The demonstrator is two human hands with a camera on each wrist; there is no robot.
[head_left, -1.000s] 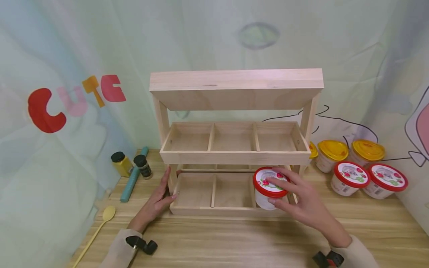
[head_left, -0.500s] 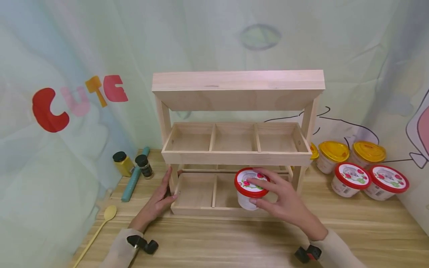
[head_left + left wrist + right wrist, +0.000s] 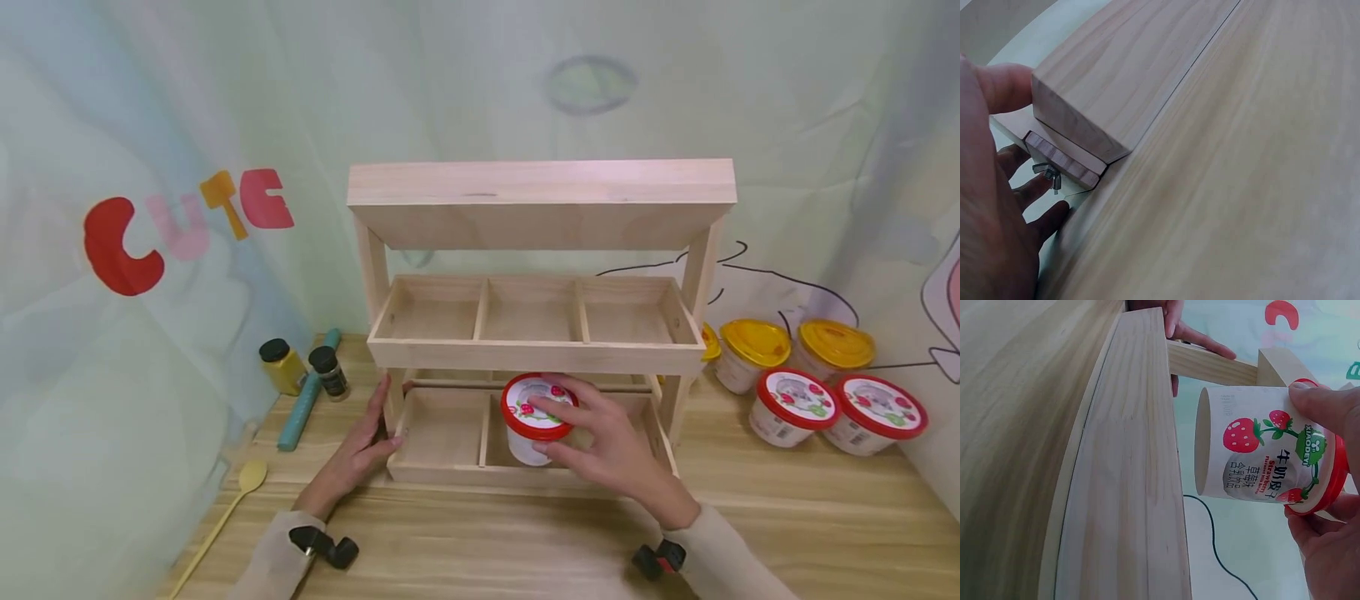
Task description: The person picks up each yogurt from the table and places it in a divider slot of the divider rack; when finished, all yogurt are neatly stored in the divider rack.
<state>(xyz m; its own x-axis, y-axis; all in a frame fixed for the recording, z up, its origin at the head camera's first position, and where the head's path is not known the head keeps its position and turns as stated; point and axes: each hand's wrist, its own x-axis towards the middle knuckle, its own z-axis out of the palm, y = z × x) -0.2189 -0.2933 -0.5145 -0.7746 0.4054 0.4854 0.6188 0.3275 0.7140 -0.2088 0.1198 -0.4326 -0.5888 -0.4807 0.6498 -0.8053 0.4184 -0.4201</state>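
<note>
A wooden two-tier rack (image 3: 536, 358) with divided trays stands on the table. My right hand (image 3: 611, 446) holds a white tub (image 3: 527, 448) with a red-rimmed lid, fingers over the lid and thumb at its near side. Strawberries and the word "Strawberry" show on the tub (image 3: 1260, 444) in the right wrist view, where its base is off the wood. It hangs over the lower tray's middle compartment. At the rack's lower left corner, my left hand (image 3: 352, 458) grips the wood. In the left wrist view, its thumb (image 3: 1007, 87) presses the tray corner, fingers behind, beside a wing nut.
Two more red-lidded tubs (image 3: 797, 398) stand at the right, with yellow-lidded tubs (image 3: 756, 342) behind them. To the left are a yellow jar (image 3: 282, 372), a dark-capped jar (image 3: 330, 379), a teal rod (image 3: 300, 414) and a yellow spoon (image 3: 252, 477).
My right hand has carried the tub leftward, from over the lower tray's right compartment to over the middle one. The left hand keeps its place on the rack.
</note>
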